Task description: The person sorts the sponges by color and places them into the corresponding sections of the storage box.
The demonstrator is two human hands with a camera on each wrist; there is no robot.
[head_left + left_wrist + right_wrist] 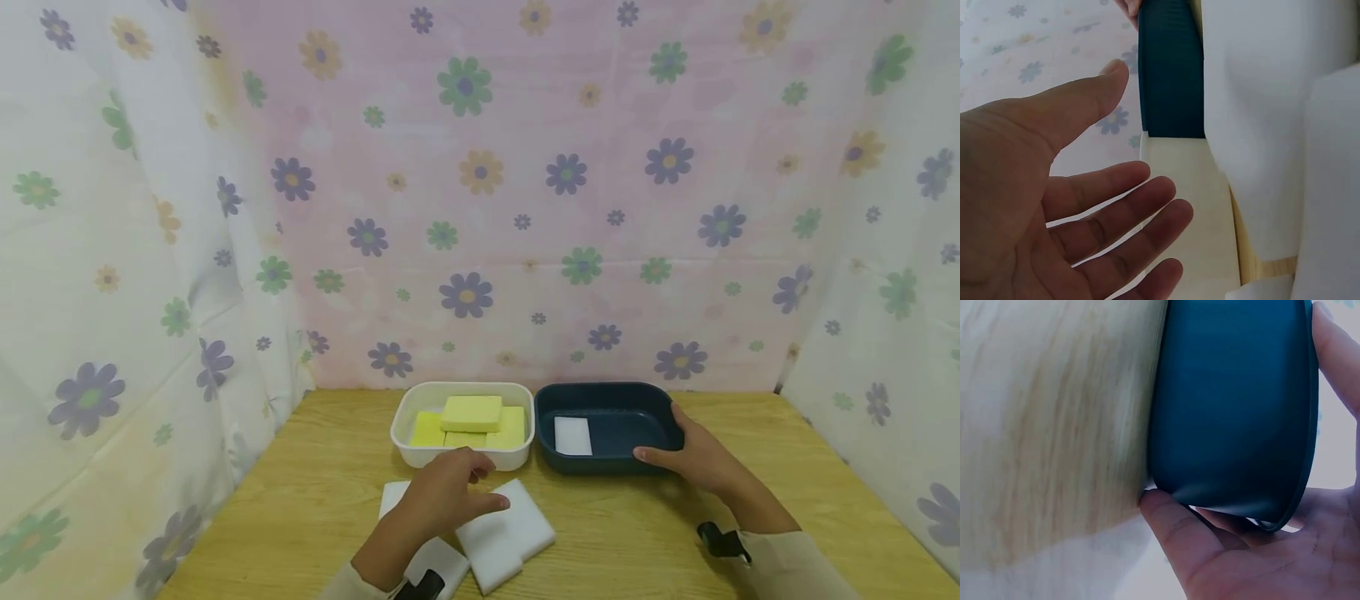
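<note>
My left hand [438, 493] hovers over several white sponge blocks [510, 533] on the table, its fingers spread loosely and holding nothing. In the left wrist view, the gap between thumb and fingers is bare, and white blocks [1260, 125] stand to the right. With my right hand [707, 458] I grip the right end of a dark blue plastic bin [600, 467], thumb on the front rim and fingers round the side. One white block [572, 437] lies in that bin, toward its left. The right wrist view shows the fingers [1179, 531] against the bin's end.
A white bin [465, 460] stands close against the blue one's left side. Several yellow sponge blocks [471, 414] lie in it, one on top of the others. Behind the wooden table [615, 542] hangs a flowered curtain [510, 208], with more curtain at both sides.
</note>
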